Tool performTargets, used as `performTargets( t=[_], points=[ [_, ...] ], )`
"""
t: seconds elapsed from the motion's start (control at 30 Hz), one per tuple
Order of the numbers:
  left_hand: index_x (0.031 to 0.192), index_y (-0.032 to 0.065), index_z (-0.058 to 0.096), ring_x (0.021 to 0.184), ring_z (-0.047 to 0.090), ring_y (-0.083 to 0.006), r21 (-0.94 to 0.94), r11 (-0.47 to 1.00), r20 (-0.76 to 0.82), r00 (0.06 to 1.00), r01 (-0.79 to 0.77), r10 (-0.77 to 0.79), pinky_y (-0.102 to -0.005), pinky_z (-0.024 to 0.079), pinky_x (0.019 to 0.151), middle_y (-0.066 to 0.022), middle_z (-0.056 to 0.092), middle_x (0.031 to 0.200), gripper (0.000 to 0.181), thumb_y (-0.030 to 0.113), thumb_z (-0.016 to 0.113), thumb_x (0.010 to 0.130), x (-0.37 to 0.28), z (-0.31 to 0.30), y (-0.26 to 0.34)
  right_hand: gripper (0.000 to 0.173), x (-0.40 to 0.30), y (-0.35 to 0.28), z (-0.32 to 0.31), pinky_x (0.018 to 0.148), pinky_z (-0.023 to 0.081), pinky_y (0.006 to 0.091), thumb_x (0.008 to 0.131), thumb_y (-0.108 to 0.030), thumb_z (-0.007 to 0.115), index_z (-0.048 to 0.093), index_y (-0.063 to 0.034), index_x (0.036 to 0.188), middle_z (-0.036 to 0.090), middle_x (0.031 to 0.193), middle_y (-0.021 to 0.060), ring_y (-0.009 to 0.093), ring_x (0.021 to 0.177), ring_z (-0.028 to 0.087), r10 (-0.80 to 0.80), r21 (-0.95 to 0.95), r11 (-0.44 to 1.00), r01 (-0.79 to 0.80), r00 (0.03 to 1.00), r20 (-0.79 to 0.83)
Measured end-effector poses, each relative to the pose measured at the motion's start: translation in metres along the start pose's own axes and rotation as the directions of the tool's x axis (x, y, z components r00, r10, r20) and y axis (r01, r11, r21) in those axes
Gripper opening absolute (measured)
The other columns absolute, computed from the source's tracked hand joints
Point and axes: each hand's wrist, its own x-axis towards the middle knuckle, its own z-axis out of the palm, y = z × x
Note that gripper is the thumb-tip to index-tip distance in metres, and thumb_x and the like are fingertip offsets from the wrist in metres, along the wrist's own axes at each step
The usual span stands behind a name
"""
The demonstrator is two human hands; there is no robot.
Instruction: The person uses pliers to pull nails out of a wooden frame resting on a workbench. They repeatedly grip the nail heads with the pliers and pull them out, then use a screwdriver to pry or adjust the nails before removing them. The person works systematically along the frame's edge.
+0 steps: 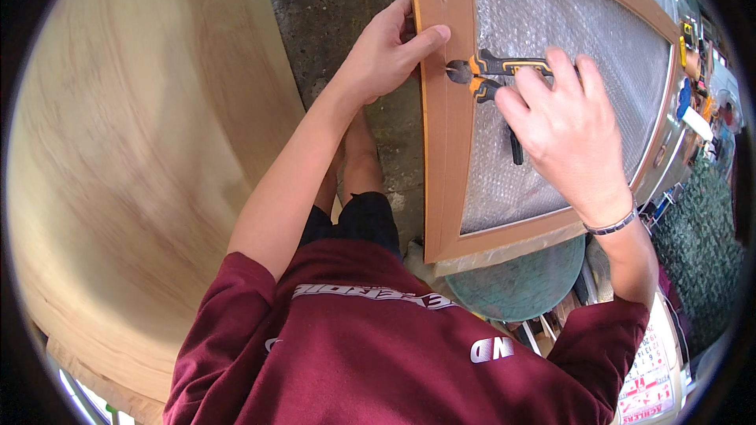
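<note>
A brown frame (444, 189), apparently wood, lies on a surface covered in bubble wrap (567, 130), which shows through its opening. My left hand (390, 50) grips the frame's left rail, thumb on its top face and fingers curled at the outer edge. In my right hand (564, 112) is a pair of diagonal cutting pliers (481, 65) with black and orange handles. The pliers' jaws rest at the top face of the left rail, just below my left thumb. A black object (517, 149) shows beneath my right hand, partly hidden by it.
On the left stands a large wood-grained panel (130, 130). A strip of stained concrete floor (336, 0) runs between it and the frame. Below the frame is a round green top (520, 289). Various tools and items (697, 88) crowd the far right, near a printed calendar (649, 366).
</note>
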Motion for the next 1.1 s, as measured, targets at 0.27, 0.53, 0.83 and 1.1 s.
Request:
performTargets(
  t=[0.27,0.53,0.83,1.1],
  points=[
    [0.136,-0.0016,0.051,0.106,0.060,-0.0108,0.011,0.999,-0.019,0.999,-0.035,0.035,-0.0288,0.050,0.092,-0.0067,0.064,0.120,0.049,0.027,0.066,0.099,-0.003,0.000,0.003,0.015,-0.021,-0.006,0.018,0.061,0.045,0.0346,0.079,-0.019,0.069,0.058,-0.0105,0.075,0.052,0.076,0.0034,0.024,0.077,0.053,0.056,0.132,0.990,-0.052,0.998,-0.028],
    [0.134,-0.0008,0.053,0.096,0.061,-0.0091,-0.056,0.998,0.007,0.999,0.033,-0.032,-0.0268,0.053,0.079,-0.0046,0.065,0.114,0.049,0.029,0.068,0.097,0.000,-0.003,-0.002,0.030,-0.051,-0.037,0.082,0.058,0.048,0.0371,0.081,-0.021,0.081,0.055,-0.0082,0.073,0.051,0.072,0.0070,0.027,0.073,0.055,0.355,0.485,0.847,-0.218,0.910,-0.212],
    [0.135,0.0003,0.053,0.096,0.062,-0.0087,-0.050,0.997,-0.003,0.998,0.055,-0.055,-0.0261,0.055,0.074,-0.0033,0.066,0.113,0.050,0.030,0.067,0.098,-0.001,-0.002,0.001,0.029,-0.053,-0.036,0.092,0.058,0.050,0.0368,0.081,-0.019,0.081,0.057,-0.0061,0.074,0.058,0.073,0.0078,0.028,0.071,0.057,0.400,0.578,0.791,-0.202,0.885,-0.239],
    [0.134,-0.0009,0.053,0.088,0.064,-0.0085,-0.067,0.998,-0.005,1.000,-0.014,0.014,-0.0244,0.055,0.064,-0.0038,0.067,0.106,0.054,0.035,0.069,0.096,0.000,-0.002,-0.003,0.032,-0.054,-0.028,0.099,0.061,0.050,0.0377,0.081,-0.021,0.083,0.056,-0.0046,0.074,0.058,0.073,0.0102,0.030,0.069,0.057,0.443,0.711,0.675,-0.196,0.879,-0.179]
  ],
)
